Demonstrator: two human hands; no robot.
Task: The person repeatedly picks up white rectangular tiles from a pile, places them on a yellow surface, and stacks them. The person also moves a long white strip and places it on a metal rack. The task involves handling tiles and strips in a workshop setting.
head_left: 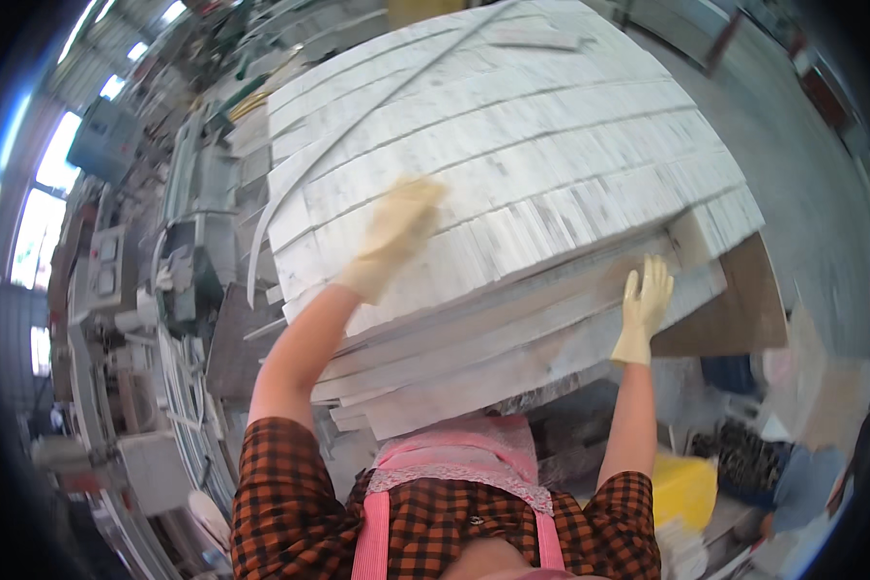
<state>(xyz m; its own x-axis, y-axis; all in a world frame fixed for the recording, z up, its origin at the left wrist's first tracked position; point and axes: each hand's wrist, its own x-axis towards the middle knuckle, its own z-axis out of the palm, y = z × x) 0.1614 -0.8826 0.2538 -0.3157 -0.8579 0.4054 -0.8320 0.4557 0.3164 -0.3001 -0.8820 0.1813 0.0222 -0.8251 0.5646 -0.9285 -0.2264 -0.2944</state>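
A large block of white-grey strips (512, 213), which look like stone, stands in front of me in long rows. My left hand (396, 232), in a cream glove, is over the near left part of its top. Motion blurs its fingers, so I cannot tell whether they hold or touch anything. My right hand (645, 304), gloved alike, is at the stepped near side, close to the right end. Its fingers are stretched out over a long pale slab (561, 333), with nothing seen in them. A thin grey band (358, 121) runs slantwise over the top and hangs down at the left.
A loose flat piece (536, 40) lies on the far top. Brown board (744, 300) sticks out at the right corner. Metal frames and machinery (188, 280) crowd the left. A yellow object (684, 490) and a dark crate (739, 464) are low on the right.
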